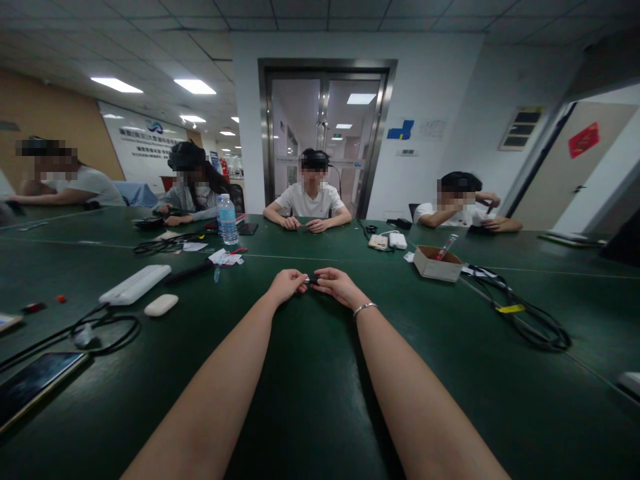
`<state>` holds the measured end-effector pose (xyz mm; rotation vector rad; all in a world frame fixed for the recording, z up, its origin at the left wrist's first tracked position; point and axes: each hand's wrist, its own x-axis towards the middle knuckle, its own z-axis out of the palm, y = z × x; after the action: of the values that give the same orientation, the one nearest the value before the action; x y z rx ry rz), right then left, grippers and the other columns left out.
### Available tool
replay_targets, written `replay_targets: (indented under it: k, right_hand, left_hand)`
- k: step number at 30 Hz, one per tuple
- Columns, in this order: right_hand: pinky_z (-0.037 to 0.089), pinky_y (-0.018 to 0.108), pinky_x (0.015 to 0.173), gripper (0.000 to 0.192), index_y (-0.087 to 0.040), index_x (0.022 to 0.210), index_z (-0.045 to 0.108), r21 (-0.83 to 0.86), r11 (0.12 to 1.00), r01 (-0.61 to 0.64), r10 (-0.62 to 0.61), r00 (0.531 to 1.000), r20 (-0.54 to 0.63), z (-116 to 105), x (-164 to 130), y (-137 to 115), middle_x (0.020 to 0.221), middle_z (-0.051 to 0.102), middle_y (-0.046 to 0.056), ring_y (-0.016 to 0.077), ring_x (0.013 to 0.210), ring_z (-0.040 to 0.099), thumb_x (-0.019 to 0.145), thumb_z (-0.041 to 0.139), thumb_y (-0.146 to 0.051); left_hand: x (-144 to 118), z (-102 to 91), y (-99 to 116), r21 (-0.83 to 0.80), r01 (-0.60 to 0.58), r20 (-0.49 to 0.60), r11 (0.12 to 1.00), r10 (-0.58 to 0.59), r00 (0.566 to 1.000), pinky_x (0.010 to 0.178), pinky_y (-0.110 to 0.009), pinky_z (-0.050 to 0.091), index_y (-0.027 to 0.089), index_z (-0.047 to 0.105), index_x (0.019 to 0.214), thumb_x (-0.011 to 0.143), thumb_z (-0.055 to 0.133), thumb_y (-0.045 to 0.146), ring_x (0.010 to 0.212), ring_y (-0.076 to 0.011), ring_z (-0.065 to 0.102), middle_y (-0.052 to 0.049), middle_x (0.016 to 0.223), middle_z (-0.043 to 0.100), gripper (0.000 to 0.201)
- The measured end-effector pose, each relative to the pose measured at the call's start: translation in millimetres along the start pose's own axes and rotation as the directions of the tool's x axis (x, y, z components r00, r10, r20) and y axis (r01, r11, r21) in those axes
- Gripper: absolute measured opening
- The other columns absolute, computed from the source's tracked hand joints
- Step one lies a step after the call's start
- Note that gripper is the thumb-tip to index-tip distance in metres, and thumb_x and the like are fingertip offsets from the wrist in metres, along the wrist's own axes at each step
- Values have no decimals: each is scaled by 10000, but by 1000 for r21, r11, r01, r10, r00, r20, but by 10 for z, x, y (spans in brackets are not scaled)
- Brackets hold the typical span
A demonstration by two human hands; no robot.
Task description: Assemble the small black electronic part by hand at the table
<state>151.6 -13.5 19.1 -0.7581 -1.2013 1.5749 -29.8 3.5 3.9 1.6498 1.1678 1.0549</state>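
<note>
1. Black object [313, 280]: probably best steadied by light, even fingertip pressure from both sides, keeping its two ends in line and fingers off its middle.
2. Left hand [289, 285] and right hand [341, 287] each pinch one end; how firmly, I cannot tell.
3. It sits between the fingertips, at the green table [310, 400].
4. It looks small, slim and dark, with a silvery patch toward the left; finer detail is too small to read.

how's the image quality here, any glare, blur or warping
Head view: ceiling lights burn out to white, while the table sits dim, with a dark shadow beside the right forearm; head view: wide-angle stretching toward the edges; head view: the small dark item between left hand and right hand is too small to identify.
</note>
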Motion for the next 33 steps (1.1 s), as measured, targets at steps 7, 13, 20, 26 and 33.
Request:
replay_targets:
  k: [7,13,20,26,33]
  right_hand:
    - [569,292,734,168,-99,842,601,1,1000,-23,23,999,-24,8,1,-15,793,614,49,137,708,645,735,598,30]
    - [564,219,556,103,-92,855,598,-14,998,-54,53,996,-70,0,22,-17,774,636,70,122,547,637,771,616,-35]
    - [553,211,547,100,-93,846,604,-13,998,-65,64,996,-68,7,32,-12,755,630,58,112,524,626,768,611,-31]
    - [547,202,535,116,-84,870,599,9,997,-75,75,995,-60,-6,18,-33,747,620,57,107,514,621,781,578,-13]
    - [551,206,549,138,-84,881,596,16,997,-77,77,996,-48,-37,-3,-44,775,634,77,120,540,637,771,577,-2]
  left_hand:
    - [-51,15,63,-36,-19,-9,999,19,1000,580,-250,448,130,597,786,733,595,379,587,-134,593,-56,675,646,255]
    - [-77,43,118,-30,-160,-65,987,158,985,699,-266,457,147,590,853,617,699,212,744,-143,595,-51,820,634,267]
    - [-26,73,52,-36,-22,-75,999,19,997,527,-218,408,162,534,931,808,481,336,531,-103,534,3,629,564,219]
    - [-37,78,59,-6,-44,-90,999,43,995,515,-206,381,166,516,896,776,524,333,537,-98,516,7,643,560,206]
    - [-90,75,116,-24,-91,-81,996,89,993,619,-231,415,163,493,1039,674,653,263,624,-105,532,-13,757,574,411]
